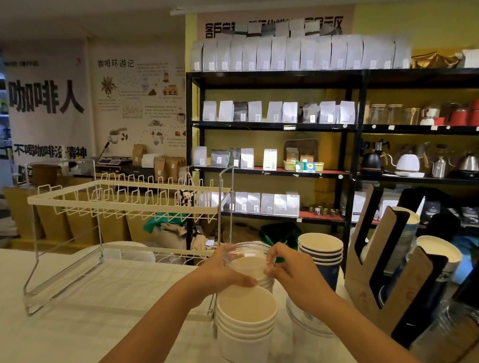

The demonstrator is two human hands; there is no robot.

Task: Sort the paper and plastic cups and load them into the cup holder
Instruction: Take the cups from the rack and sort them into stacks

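Note:
My left hand (220, 273) grips the side of a clear plastic cup stack (245, 262) above the counter. My right hand (291, 273) pinches the rim of the top clear cup on its right side. Just below and in front stands a stack of white paper cups (245, 326). A stack of dark blue paper cups (320, 250) stands behind my right hand. More clear plastic cups (306, 320) sit under my right wrist. The cardboard cup holder (412, 281) stands at the right with white-rimmed cups (439, 247) in its slots.
A white wire dish rack (129, 199) stands on the white counter (24, 322) to the left of the cups. Black shelves (352, 127) with coffee bags and kettles fill the background. A clear jar (449, 329) stands at the right edge.

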